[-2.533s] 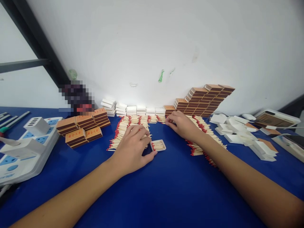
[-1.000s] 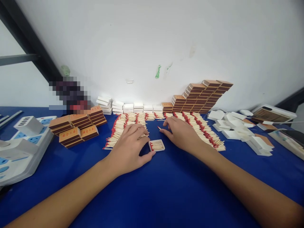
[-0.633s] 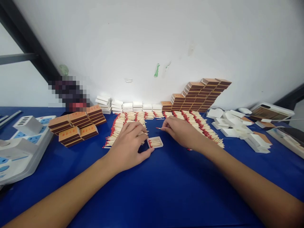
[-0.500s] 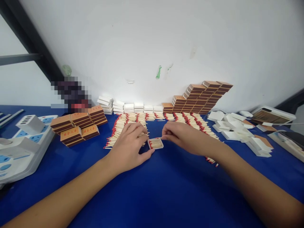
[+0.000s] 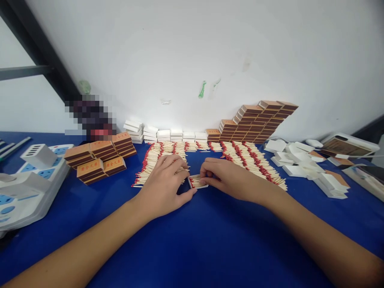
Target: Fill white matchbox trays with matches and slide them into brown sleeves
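A small white matchbox tray [image 5: 199, 187] lies on the blue table with red-tipped matches [image 5: 194, 183] inside it. My left hand [image 5: 165, 184] steadies the tray from its left end, thumb at the near corner and index finger at the far one. Over the tray's right end is my right hand [image 5: 220, 176], its fingers closed in a pinch among the matches; whatever they hold is hidden. Loose matches lie in rows on both sides, a left pile [image 5: 153, 160] partly behind my left hand and a right pile [image 5: 252, 160] beyond my right forearm.
Orange-brown matchboxes form a stepped stack [image 5: 255, 122] against the wall and a smaller group [image 5: 100, 156] at left. White trays [image 5: 176, 135] line the wall; more trays [image 5: 295, 160] are heaped at right. A power strip [image 5: 45, 200] sits at the left edge.
My right hand has moved left, from beside the tray's right edge to over its right end. My left hand keeps its place at the tray.
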The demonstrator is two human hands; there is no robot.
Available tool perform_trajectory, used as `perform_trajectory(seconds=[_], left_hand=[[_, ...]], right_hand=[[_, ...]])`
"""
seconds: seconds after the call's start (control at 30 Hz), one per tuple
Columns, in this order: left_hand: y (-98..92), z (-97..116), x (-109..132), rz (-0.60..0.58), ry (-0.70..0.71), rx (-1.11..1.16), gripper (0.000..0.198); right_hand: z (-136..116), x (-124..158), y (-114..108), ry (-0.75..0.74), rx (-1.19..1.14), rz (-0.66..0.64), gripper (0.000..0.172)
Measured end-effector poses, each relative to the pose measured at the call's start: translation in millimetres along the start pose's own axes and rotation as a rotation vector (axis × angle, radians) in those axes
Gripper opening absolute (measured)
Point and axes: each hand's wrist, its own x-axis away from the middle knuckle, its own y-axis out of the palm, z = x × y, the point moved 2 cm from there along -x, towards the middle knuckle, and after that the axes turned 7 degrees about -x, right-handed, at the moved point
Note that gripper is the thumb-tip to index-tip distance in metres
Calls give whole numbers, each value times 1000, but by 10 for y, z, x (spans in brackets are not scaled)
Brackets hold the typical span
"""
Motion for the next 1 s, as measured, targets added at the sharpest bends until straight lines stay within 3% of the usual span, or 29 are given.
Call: perform_trajectory(seconds=[0.2,0.33,0.4,0.63,0.83,1.0], left_hand=[[0,-9,8,-2,-4,-2,25],[5,3,8,4,7,-3,24],[8,5,9,5,7,-8,25],[7,-1,6,26,13,6,24],[14,6,5,35,8,4,24],[18,15,13,44,11,2,27]], right_hand=[[34,-87,-24,-16,-35,44,16],[317,-248,-170,31,209,280,11],[480,-327,-210,42,332,323,10],[717,-448,-162,-25,317,331,7],[729,-488,-154,-24,320,299,13],[575,-562,-94,-44,295,251,16]])
